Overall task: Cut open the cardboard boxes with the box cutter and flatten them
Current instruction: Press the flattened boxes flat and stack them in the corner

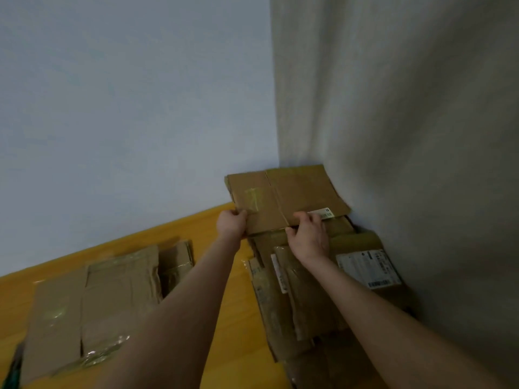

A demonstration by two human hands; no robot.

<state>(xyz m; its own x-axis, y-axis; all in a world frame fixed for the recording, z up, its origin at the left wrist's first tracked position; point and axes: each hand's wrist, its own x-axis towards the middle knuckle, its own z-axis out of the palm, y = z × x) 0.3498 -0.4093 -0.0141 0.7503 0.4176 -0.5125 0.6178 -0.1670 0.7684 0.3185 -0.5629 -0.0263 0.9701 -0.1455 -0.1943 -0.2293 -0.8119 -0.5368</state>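
Both hands (231,221) (310,234) grip flattened, white-labelled box (286,196).

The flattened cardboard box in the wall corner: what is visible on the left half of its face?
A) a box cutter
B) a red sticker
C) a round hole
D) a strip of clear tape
D: a glossy strip of clear tape sticks on the left half of the flattened cardboard box, left of its middle crease.

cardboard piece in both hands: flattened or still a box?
Flattened. The brown cardboard box shows as one thin flat panel with a fold crease; left hand and right hand grip its near edge.
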